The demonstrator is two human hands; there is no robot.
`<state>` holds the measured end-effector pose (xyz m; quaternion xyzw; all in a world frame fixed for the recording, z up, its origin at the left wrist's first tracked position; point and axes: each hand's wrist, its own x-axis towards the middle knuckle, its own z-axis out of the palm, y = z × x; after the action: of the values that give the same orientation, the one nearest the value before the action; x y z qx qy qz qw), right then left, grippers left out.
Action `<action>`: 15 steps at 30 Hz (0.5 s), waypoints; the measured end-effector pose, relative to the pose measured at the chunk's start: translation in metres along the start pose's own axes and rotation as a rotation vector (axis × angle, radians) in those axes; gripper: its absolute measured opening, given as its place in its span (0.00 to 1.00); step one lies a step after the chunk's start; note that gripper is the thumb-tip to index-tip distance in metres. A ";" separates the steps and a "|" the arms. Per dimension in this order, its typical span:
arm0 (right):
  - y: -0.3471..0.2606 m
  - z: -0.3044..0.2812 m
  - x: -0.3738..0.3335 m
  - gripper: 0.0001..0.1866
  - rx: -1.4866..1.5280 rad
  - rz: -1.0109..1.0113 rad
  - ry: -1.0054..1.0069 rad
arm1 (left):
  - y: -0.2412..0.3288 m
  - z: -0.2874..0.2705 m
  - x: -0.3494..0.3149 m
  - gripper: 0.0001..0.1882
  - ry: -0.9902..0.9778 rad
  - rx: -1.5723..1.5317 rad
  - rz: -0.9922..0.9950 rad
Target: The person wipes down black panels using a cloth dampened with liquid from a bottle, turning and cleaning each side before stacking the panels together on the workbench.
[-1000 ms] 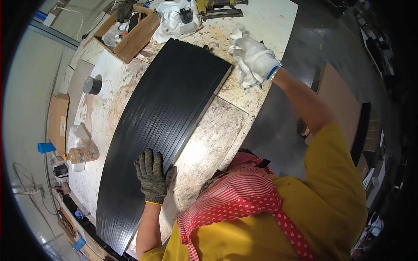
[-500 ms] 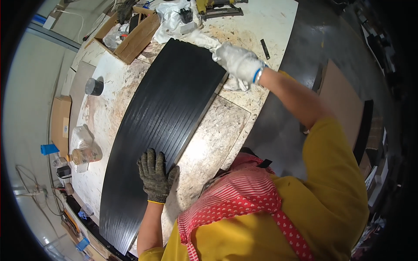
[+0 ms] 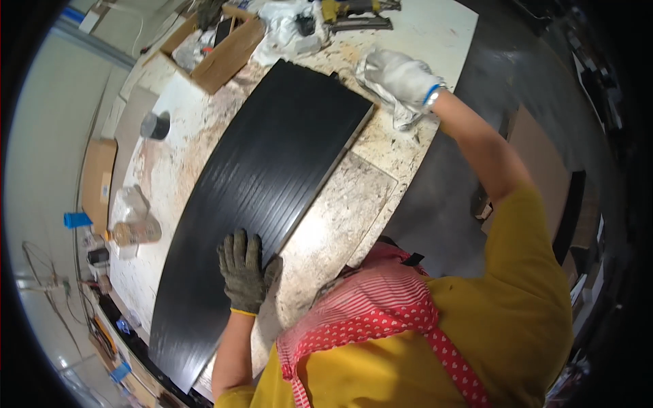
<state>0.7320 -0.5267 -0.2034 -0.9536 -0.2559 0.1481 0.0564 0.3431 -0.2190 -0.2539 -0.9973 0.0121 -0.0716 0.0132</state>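
A long black grooved panel [image 3: 262, 160] with a curved outer edge lies slantwise across the worktable. My left hand [image 3: 243, 273], in a dark grey knit glove, rests on its near part with fingers stretched out flat over the surface. Past the panel's far right corner is my right hand [image 3: 401, 73], wearing a white glove with a blue cuff. Its fingers are closed on a crumpled white cloth [image 3: 406, 117], part of which hangs toward the table. Cloth and right hand are apart from the panel.
The stained white table [image 3: 333, 194] bears an open cardboard box [image 3: 228, 64], white plastic wrapping [image 3: 275, 34] and a yellow-black nail gun [image 3: 357, 17] at the far end. Along the left stand a grey cup [image 3: 155, 126] and a clear jar [image 3: 136, 232]. Brown boards [image 3: 537, 156] lean at right.
My right hand with the cloth has moved right, off the panel's far end. My left hand stays on the panel, its fingers a little straighter. The whole view has shifted slightly.
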 end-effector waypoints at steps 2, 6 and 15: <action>-0.020 0.013 -0.015 0.21 0.338 -0.134 0.474 | 0.003 -0.006 -0.001 0.38 0.022 -0.032 0.005; -0.167 0.091 -0.033 0.29 -0.469 -0.120 0.568 | 0.005 -0.013 0.008 0.38 -0.055 -0.038 -0.024; -0.083 0.090 0.041 0.10 0.443 -0.527 0.636 | -0.076 -0.024 -0.155 0.57 0.006 0.003 -0.357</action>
<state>0.6990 -0.4317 -0.2844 -0.8190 -0.4218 -0.1196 0.3701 0.1880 -0.1396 -0.2497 -0.9833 -0.1654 -0.0756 0.0017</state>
